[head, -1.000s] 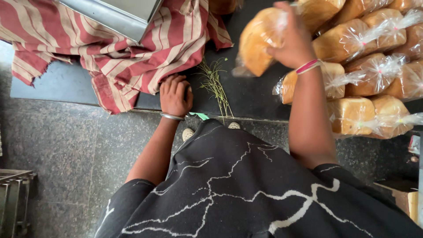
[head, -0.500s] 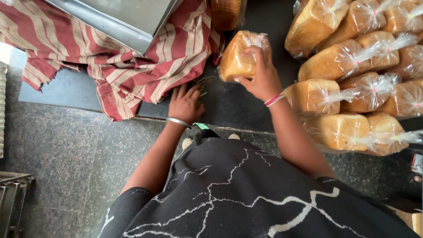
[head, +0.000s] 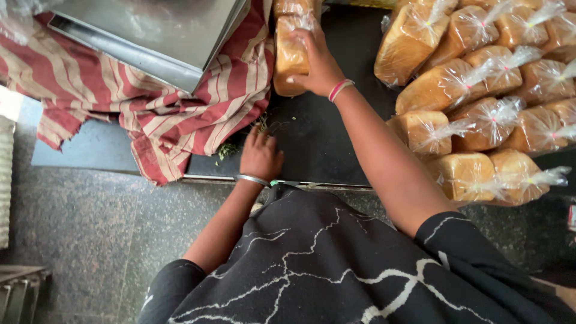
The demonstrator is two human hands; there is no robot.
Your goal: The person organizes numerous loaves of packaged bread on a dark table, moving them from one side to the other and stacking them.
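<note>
Bagged bread loaf (head: pixel 290 57): golden-brown crust, squarish block, wrapped in clear crinkled plastic, glare on the wrap. Sits upright on the dark counter (head: pixel 318 150), just right of the red-and-cream striped cloth (head: pixel 162 114), touching its edge. Another wrapped loaf right behind it at the top edge, partly cut off.

Right hand (head: pixel 319 66): arm stretched forward across the counter, fingers wrapped over the loaf's right side and top, thumb low near its base; closed grip on the loaf. Pink and white band at the wrist.

Left hand (head: pixel 261 157): palm down on the counter near its front edge, fingers lightly spread and flat, holding nothing. Metal bangle on the wrist. Fingertips beside a few green sprigs (head: pixel 228 149) at the cloth's hem.

Pile of bagged loaves (head: pixel 480 102) at right, well apart from the held loaf. Metal tray (head: pixel 156 33) rests on the cloth, upper left.
</note>
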